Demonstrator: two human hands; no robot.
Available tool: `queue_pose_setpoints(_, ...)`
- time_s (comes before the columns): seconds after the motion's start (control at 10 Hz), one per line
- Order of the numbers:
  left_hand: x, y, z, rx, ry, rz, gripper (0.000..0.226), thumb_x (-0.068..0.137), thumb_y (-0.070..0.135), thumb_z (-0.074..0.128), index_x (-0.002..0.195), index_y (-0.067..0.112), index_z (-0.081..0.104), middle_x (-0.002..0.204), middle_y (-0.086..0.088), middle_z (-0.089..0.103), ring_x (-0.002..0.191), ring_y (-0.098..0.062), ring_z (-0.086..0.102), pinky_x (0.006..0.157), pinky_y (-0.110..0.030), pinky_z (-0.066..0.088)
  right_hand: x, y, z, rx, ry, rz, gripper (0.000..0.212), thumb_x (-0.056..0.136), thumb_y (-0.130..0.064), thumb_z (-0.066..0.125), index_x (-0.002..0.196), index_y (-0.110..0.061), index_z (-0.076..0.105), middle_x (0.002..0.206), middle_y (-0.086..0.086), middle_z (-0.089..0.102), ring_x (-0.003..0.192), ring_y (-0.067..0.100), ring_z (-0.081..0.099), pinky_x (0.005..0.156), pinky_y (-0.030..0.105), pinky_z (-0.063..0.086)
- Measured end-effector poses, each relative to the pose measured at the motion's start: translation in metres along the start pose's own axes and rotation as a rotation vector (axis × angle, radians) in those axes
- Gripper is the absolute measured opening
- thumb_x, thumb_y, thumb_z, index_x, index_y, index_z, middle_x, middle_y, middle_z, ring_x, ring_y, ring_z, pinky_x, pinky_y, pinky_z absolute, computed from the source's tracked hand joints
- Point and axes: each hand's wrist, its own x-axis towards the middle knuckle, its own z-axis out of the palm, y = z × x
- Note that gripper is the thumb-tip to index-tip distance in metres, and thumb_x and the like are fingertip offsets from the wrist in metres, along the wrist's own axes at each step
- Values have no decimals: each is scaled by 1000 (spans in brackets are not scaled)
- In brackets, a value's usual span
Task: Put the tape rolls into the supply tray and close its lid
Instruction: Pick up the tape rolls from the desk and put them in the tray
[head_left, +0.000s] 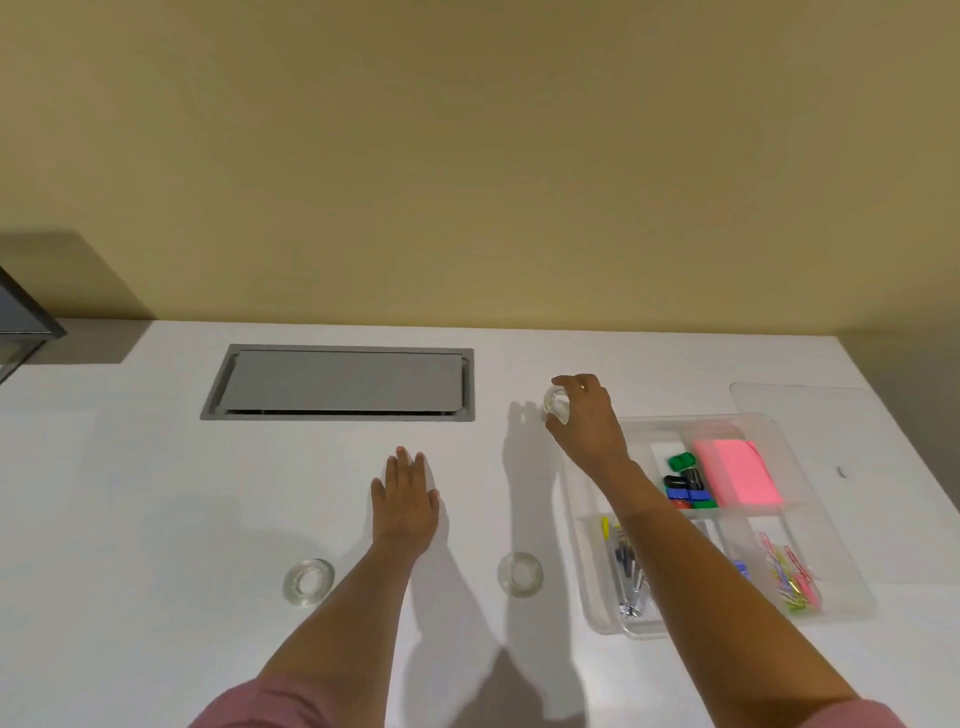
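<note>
1. Right hand (584, 415) has its fingers (561, 384) closed round a clear tape roll (557, 404), just off the supply tray (852, 587).
2. Left hand (408, 499) lies flat, fingers spread, on the worktop (156, 493).
3. Two more rolls, (308, 582) and (520, 573), sit loose on it; lid (800, 400) behind the tray.

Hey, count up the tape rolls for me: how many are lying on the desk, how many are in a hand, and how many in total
Tape rolls lying on the desk: 2, the left tape roll and the middle tape roll
Tape rolls held: 1, the held tape roll in the right hand
Total: 3
</note>
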Motion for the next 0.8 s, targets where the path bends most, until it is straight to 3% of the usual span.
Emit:
queue_pose_setpoints(0.2, -11, 54, 17, -2, -2, 27, 57, 103, 33, 24, 152, 12, 3, 162, -13, -4, 150, -27, 2, 121, -46, 11, -24, 61, -16, 10, 11, 38, 48, 83, -6, 63, 130, -8, 51, 133, 15, 46, 120, 32, 47, 83, 36, 49)
queue_pose_setpoints(0.4, -20, 78, 27, 9, 0, 46, 59, 103, 37, 21, 152, 13, -3, 161, -14, -9, 150, -27, -3, 122, -47, 6, -36, 91, -11, -176, -120, -17, 49, 87, -11, 61, 135, -9, 46, 137, 12, 43, 119, 28, 50, 75, 33, 52)
queue_pose_setpoints(0.6, -21, 78, 34, 0, 11, 49, 60, 102, 41, 14, 151, 15, -9, 161, -12, -13, 149, -25, -7, 122, -45, 2, -29, 98, -4, -325, -290, -47, 49, 92, -11, 55, 138, -8, 40, 139, 10, 42, 116, 28, 53, 81, 37, 54)
queue_pose_setpoints(0.7, -22, 79, 34, -4, 36, 40, 86, 78, 58, -30, 151, 16, -11, 161, -11, -14, 149, -25, -8, 121, -44, 0, -23, 102, -1, -371, -332, -59, 45, 93, -12, 54, 136, -7, 40, 137, 11, 44, 118, 28, 52, 86, 38, 53)
queue_pose_setpoints(0.8, -21, 78, 37, -8, 61, 44, 116, 51, 61, -52, 150, 16, -12, 160, -11, -15, 149, -26, -9, 121, -43, -2, -19, 104, 2, -388, -340, -76, 44, 94, -12, 54, 135, -6, 41, 136, 10, 44, 119, 27, 52, 88, 38, 52)
